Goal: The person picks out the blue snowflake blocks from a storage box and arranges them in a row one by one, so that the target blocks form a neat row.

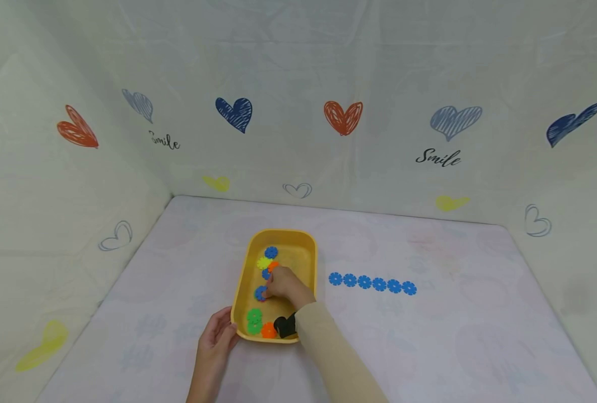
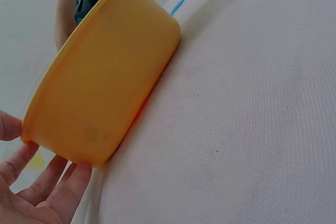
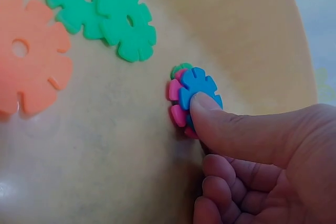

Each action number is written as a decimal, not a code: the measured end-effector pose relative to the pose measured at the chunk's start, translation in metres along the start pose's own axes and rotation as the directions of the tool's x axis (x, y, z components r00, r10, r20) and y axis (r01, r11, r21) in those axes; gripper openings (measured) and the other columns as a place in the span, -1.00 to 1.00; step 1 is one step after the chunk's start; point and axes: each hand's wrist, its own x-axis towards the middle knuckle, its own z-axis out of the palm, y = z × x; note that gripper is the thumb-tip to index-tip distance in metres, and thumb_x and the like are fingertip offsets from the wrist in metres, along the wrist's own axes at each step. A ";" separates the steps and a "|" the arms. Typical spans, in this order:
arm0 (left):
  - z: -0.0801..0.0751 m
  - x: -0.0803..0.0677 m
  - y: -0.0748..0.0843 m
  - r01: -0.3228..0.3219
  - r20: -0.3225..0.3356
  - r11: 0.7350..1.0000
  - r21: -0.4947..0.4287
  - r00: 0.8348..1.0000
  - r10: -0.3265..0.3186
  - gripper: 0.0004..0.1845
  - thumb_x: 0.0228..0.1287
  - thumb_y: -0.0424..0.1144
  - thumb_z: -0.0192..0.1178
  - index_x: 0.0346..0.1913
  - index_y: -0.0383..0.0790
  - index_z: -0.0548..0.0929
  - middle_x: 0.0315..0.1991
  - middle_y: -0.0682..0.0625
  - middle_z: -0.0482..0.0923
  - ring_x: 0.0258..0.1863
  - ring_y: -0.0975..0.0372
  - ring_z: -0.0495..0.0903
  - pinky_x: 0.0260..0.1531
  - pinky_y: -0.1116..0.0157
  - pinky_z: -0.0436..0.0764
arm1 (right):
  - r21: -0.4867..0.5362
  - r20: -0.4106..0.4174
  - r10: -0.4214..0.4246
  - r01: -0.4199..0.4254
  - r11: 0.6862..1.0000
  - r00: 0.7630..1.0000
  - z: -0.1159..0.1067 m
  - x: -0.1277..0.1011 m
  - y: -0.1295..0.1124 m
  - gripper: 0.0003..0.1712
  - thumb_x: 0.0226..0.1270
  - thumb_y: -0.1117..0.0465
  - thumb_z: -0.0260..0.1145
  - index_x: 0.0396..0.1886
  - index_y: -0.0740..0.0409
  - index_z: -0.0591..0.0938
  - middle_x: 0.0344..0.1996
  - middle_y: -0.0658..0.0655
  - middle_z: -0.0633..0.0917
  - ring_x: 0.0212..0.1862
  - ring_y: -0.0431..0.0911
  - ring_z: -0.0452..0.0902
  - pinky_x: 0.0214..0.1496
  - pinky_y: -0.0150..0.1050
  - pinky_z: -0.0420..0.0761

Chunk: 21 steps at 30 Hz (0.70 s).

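Pale cloth printed with hearts and the word "Smile" lines the walls and covers the worktop (image 1: 429, 336) in the head view. Near the middle stands a yellow tray (image 1: 307, 246) holding flat snowflake discs in blue, yellow, orange and green. To its right, apart from it on the cloth, lies a straight row of blue discs (image 1: 372, 283). The left hand (image 1: 218, 338) rests against the tray's near left corner with its fingers fairly straight. The right hand (image 1: 285, 284), in a beige sleeve, reaches into the tray with its fingertips on a blue disc (image 1: 261, 293) near the tray's middle.

From the left wrist, the yellow tray (image 2: 105, 87) shows its outer wall, standing on the white cloth. The left hand (image 2: 37, 192) lies open under the near corner, its straight fingers (image 2: 71, 184) touching the wall and the thumb at the rim.

From the right wrist, the right hand (image 3: 252, 156) pinches a small stack of discs standing on edge on the tray floor (image 3: 105, 145): the blue disc (image 3: 197, 87) lies under the thumb, with a pink disc (image 3: 176, 103) and a green one behind it. Two green discs (image 3: 102, 11) and an orange disc (image 3: 29, 61) lie flat beyond it.
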 end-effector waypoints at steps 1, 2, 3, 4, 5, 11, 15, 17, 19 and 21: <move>0.000 0.000 0.000 0.000 0.000 1.000 -0.001 1.000 0.000 -0.58 0.38 -0.27 -0.04 0.26 -0.21 0.31 0.24 -0.18 0.34 -0.01 0.41 0.50 -0.02 0.45 0.58 | -0.002 0.005 0.006 -0.006 1.000 1.000 0.000 0.000 0.000 -0.81 0.03 0.25 0.44 -0.56 0.21 0.58 -0.58 0.02 0.51 -0.49 -0.14 0.36 -0.52 -0.42 0.36; 0.000 0.000 0.000 0.001 0.001 1.000 -0.001 1.000 -0.001 -0.58 0.38 -0.27 -0.04 0.27 -0.21 0.30 0.24 -0.18 0.34 0.00 0.40 0.49 -0.02 0.44 0.58 | -0.007 0.008 0.010 -0.010 1.000 1.000 0.000 0.000 0.000 -0.81 0.04 0.24 0.43 -0.57 0.20 0.58 -0.58 0.01 0.50 -0.49 -0.14 0.35 -0.52 -0.42 0.35; 0.000 0.000 0.000 0.000 0.001 1.000 -0.002 1.000 0.000 -0.58 0.38 -0.27 -0.04 0.27 -0.21 0.30 0.25 -0.18 0.34 0.00 0.39 0.49 -0.02 0.44 0.58 | -0.008 0.012 0.014 -0.013 1.000 1.000 0.000 0.000 0.000 -0.81 0.05 0.24 0.43 -0.58 0.20 0.57 -0.60 0.01 0.49 -0.51 -0.14 0.35 -0.53 -0.42 0.34; 0.000 0.000 0.000 0.001 0.001 1.000 -0.004 1.000 -0.001 -0.58 0.38 -0.27 -0.04 0.27 -0.21 0.30 0.25 -0.18 0.34 0.01 0.39 0.49 -0.02 0.44 0.58 | -0.006 0.016 0.015 -0.015 1.000 1.000 0.000 0.000 0.000 -0.78 0.05 0.24 0.42 -0.62 0.20 0.56 -0.63 0.00 0.46 -0.53 -0.14 0.32 -0.56 -0.42 0.31; 0.000 0.000 -0.001 0.002 0.001 1.000 -0.005 1.000 -0.002 -0.58 0.38 -0.26 -0.04 0.27 -0.21 0.30 0.25 -0.18 0.34 0.01 0.38 0.49 -0.02 0.44 0.58 | -0.006 0.020 0.016 -0.016 1.000 1.000 0.000 0.001 0.000 -0.76 0.07 0.24 0.41 -0.65 0.18 0.54 -0.66 -0.01 0.43 -0.56 -0.15 0.30 -0.57 -0.42 0.28; 0.000 0.000 -0.002 0.000 0.000 1.000 -0.001 1.000 0.000 -0.58 0.38 -0.26 -0.04 0.27 -0.20 0.31 0.25 -0.18 0.34 0.00 0.39 0.49 -0.03 0.45 0.58 | 0.013 0.022 -0.003 0.003 1.000 1.000 0.000 0.000 0.001 -0.64 0.08 0.25 0.39 -0.78 0.13 0.45 -0.76 -0.03 0.33 -0.64 -0.17 0.21 -0.63 -0.42 0.19; -0.001 0.001 -0.002 -0.006 -0.001 1.000 0.001 1.000 0.006 -0.58 0.38 -0.26 -0.04 0.27 -0.20 0.31 0.24 -0.18 0.35 -0.01 0.42 0.49 -0.03 0.46 0.58 | 0.023 0.021 -0.020 0.019 1.000 1.000 -0.001 -0.001 0.002 -0.70 0.08 0.25 0.39 -0.72 0.15 0.48 -0.70 -0.02 0.39 -0.59 -0.16 0.25 -0.59 -0.42 0.23; -0.001 0.001 -0.002 -0.008 0.001 1.000 0.002 1.000 0.008 -0.58 0.38 -0.25 -0.04 0.27 -0.20 0.31 0.24 -0.18 0.34 -0.02 0.44 0.49 -0.03 0.46 0.58 | 0.018 0.016 -0.028 0.028 0.999 0.999 -0.002 -0.001 0.002 -0.75 0.08 0.26 0.40 -0.67 0.17 0.51 -0.65 -0.01 0.42 -0.56 -0.15 0.28 -0.57 -0.42 0.26; -0.001 0.001 -0.002 -0.010 0.002 1.000 0.001 1.000 0.010 -0.58 0.39 -0.25 -0.03 0.27 -0.20 0.31 0.25 -0.17 0.34 -0.03 0.45 0.49 -0.03 0.46 0.58 | 0.016 0.011 -0.029 0.028 0.999 1.000 -0.003 -0.001 0.002 -0.79 0.07 0.27 0.40 -0.62 0.19 0.53 -0.62 0.00 0.45 -0.53 -0.15 0.30 -0.56 -0.43 0.28; -0.001 0.000 -0.003 -0.012 0.004 1.000 0.000 1.000 0.012 -0.58 0.38 -0.24 -0.03 0.27 -0.20 0.31 0.25 -0.17 0.34 -0.02 0.46 0.49 -0.02 0.46 0.58 | 0.013 0.007 -0.030 0.030 0.999 1.000 -0.003 -0.001 0.002 -0.80 0.07 0.27 0.40 -0.60 0.20 0.54 -0.60 0.00 0.46 -0.53 -0.15 0.31 -0.56 -0.42 0.29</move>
